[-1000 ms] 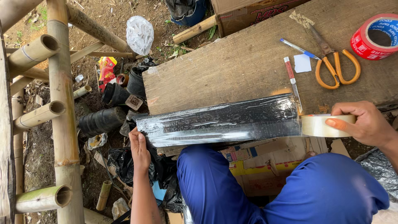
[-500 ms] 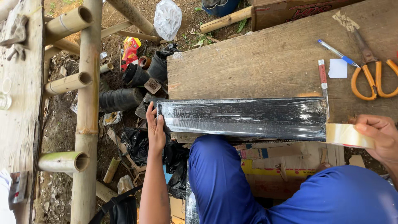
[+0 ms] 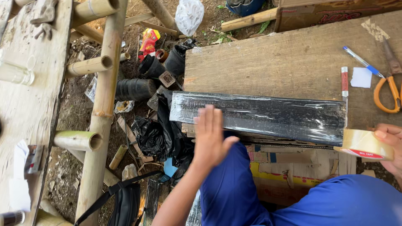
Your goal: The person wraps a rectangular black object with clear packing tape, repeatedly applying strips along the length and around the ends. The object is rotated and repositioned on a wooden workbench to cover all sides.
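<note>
While right hand [image 3: 391, 144] holds tape roll [image 3: 363, 144], glossy bundle [image 3: 259, 117] lies.

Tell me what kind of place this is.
Likely an outdoor makeshift workshop: a rough plank table stands over bare dirt, with bamboo poles alongside and black seedling bags and litter on the ground.

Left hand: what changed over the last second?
The left hand came up from the end of the black wrapped package and now lies flat, fingers spread, over its near-left part. The right hand keeps its grip on the tape roll at the package's right end. Package and scissors stayed put.
</note>
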